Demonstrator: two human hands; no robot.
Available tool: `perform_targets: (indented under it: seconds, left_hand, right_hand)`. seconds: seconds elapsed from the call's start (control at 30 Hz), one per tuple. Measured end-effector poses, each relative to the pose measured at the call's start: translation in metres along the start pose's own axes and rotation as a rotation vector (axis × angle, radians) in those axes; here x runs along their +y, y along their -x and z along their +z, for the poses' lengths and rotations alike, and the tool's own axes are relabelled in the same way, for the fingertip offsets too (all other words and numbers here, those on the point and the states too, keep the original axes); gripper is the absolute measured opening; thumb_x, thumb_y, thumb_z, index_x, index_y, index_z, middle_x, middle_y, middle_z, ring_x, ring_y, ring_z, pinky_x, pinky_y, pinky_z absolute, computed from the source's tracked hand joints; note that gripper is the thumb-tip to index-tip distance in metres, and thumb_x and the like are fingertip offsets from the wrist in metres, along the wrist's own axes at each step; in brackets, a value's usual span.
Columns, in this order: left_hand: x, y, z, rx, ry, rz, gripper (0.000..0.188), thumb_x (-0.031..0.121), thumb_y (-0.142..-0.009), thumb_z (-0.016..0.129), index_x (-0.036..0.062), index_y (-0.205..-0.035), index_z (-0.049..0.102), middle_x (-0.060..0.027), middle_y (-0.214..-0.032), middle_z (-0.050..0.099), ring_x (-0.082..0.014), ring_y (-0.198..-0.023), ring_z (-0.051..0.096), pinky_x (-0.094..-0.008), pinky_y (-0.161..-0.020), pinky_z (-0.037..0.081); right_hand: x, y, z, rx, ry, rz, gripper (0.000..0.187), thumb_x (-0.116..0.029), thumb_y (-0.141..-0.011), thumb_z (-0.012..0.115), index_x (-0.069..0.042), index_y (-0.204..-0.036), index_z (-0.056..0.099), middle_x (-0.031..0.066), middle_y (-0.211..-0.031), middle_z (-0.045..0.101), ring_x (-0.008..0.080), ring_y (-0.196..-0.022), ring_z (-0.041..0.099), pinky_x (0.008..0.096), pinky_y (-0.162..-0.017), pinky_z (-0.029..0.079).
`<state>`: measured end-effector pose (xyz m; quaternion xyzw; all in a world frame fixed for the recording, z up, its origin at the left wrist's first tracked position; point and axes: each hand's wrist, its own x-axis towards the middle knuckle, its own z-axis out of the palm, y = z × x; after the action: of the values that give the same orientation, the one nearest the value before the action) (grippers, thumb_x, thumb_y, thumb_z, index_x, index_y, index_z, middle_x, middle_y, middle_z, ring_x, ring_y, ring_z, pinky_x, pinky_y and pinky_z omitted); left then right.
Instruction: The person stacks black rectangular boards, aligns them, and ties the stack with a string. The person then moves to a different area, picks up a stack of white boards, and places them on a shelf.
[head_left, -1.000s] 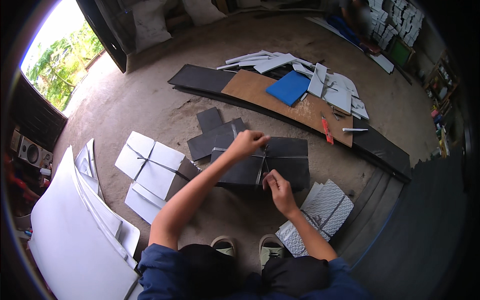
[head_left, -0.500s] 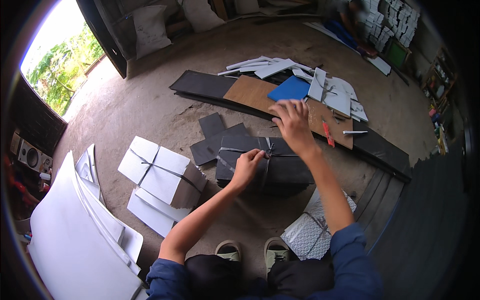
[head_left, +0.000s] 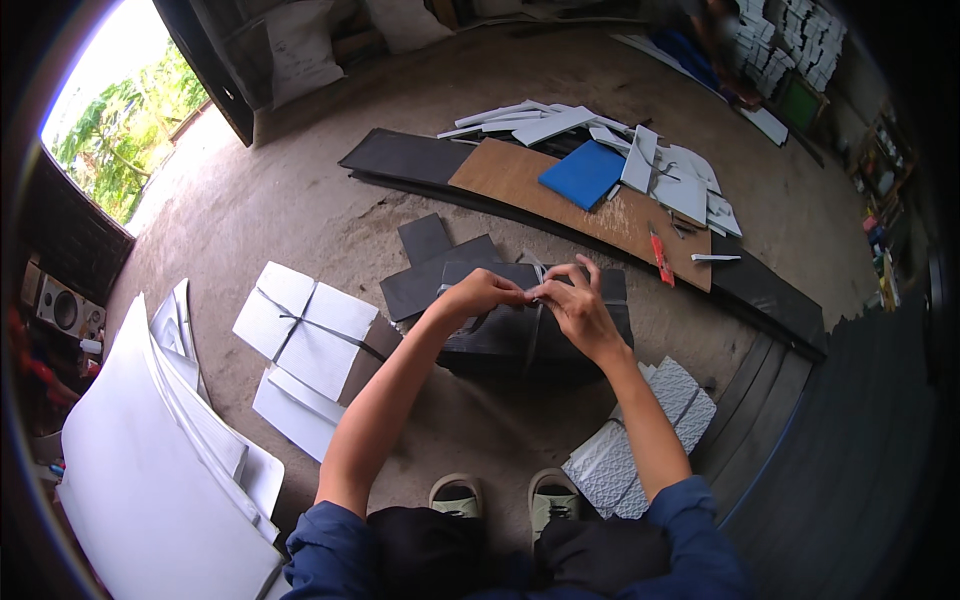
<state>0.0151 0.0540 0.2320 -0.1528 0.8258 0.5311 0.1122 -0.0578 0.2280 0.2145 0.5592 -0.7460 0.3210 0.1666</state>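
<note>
In front of my feet sits a bundle of black sheets, bound crosswise with a thin dark strap. Over the strap's crossing, my left hand and my right hand meet with fingertips pinched together on the strap's ends. A loose end of the strap sticks up just behind the fingers. The knot itself is hidden by my fingers. To the left stands a tied stack of white blocks, its strap knotted on top. By my right forearm lies a tied bundle of textured white pieces.
Beyond the bundle are flat dark pieces and a long board bearing a blue sheet, white offcuts and a red utility knife. Large white sheets stand at left. Another person works at far right.
My right hand has come down from above the bundle to the strap, meeting my left hand. My left hand has risen slightly, still pinching.
</note>
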Motion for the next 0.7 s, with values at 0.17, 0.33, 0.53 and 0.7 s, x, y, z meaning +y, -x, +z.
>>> perform_targets:
  seconds: [0.17,0.33,0.53,0.7]
  left_hand:
    - [0.013,0.016,0.028,0.474,-0.286,0.295,0.017,0.026,-0.07,0.067,0.013,-0.081,0.069,-0.0056,-0.069,0.062,-0.0198,-0.065,0.06,-0.0327,-0.056,0.044]
    - [0.017,0.021,0.039,0.527,-0.465,0.485,0.02,0.021,-0.076,0.061,0.0074,-0.091,0.064,-0.0083,-0.08,0.06,-0.0269,-0.068,0.059,-0.0351,-0.061,0.044]
    - [0.006,0.007,0.033,0.299,0.08,0.297,0.024,0.021,-0.082,0.056,-0.0005,-0.093,0.06,-0.011,-0.074,0.061,-0.014,-0.068,0.057,-0.0278,-0.064,0.043]
    - [0.002,0.006,0.026,0.267,0.081,0.176,0.026,0.024,-0.084,0.054,-0.0004,-0.092,0.059,-0.0035,-0.071,0.058,-0.0083,-0.068,0.05,-0.0239,-0.064,0.04]
  right_hand:
    - [-0.001,0.003,0.006,0.091,-0.094,0.227,0.005,-0.008,-0.077,0.057,-0.009,-0.081,0.055,0.0014,-0.078,0.057,0.0184,-0.087,0.049,0.0408,-0.091,0.027]
    - [0.002,0.004,0.006,0.134,-0.008,0.185,0.018,-0.008,-0.074,0.059,-0.011,-0.091,0.055,0.0018,-0.082,0.055,0.0205,-0.087,0.048,0.0394,-0.087,0.029]
    - [0.015,0.003,-0.006,0.036,-0.498,0.31,0.031,-0.015,-0.069,0.066,-0.015,-0.099,0.059,0.0027,-0.1,0.054,0.0197,-0.099,0.047,0.033,-0.086,0.035]
    - [0.014,0.009,-0.025,0.165,-1.419,0.551,0.034,-0.037,-0.085,0.052,-0.005,-0.094,0.057,0.0091,-0.098,0.056,0.02,-0.099,0.052,0.0316,-0.083,0.041]
